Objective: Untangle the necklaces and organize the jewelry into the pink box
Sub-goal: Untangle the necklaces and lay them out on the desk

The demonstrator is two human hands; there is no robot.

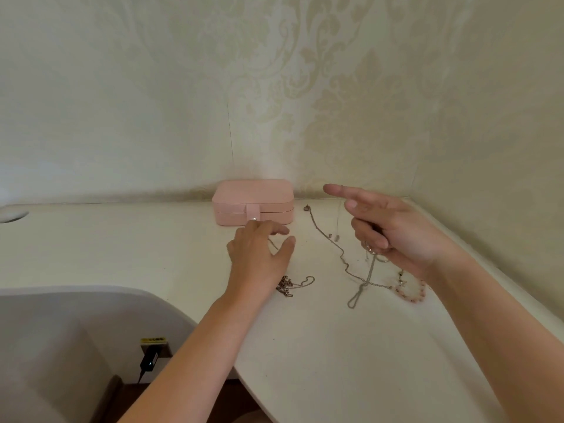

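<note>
Item: silver chain [365, 283], light, limp, snag-prone; I'd pinch beside its knot; right hand [393, 230] grips its top, left hand [259, 251] spread at nine o'clock.

- You have one view only: the camera on your head, facing forward and down over the white table [305, 346] into the wallpapered corner [305, 132].
- It sits near, and your left forearm [198, 346] and right forearm [488, 315] enter from the bottom edge.

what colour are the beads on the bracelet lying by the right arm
Pink, a few looking darker. The beaded bracelet shows in the head view, the only one.
</note>
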